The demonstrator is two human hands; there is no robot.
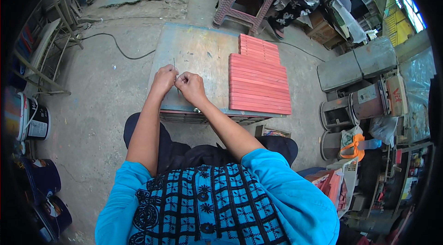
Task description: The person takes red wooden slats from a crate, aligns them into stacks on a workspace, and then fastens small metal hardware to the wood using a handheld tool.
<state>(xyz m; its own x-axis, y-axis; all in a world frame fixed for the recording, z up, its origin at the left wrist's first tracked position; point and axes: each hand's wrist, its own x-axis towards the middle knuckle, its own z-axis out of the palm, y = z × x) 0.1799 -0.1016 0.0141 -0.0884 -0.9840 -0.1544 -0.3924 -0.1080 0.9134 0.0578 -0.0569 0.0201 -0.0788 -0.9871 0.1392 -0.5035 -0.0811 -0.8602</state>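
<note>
My left hand [164, 80] and my right hand [192, 87] are close together above the left half of a low worktable [194, 42]. Both have their fingers closed in a pinch. A thin dark strip [174, 61] sticks up from the left fingertips; its exact kind is too small to tell. Just below the right fingers a dark bit shows, perhaps part of that strip. What the right fingertips grip is hidden. On the table's right side, red-painted wooden bars [259, 81] lie side by side, with a shorter group of red pieces [258, 48] beyond them.
A person sits past the table, near a reddish plastic stool [244, 0]. A black cable [117, 46] crosses the concrete floor. Paint buckets [37, 118] stand at the left. Metal drums [337, 112] and a crate of red pieces [339, 185] are on the right.
</note>
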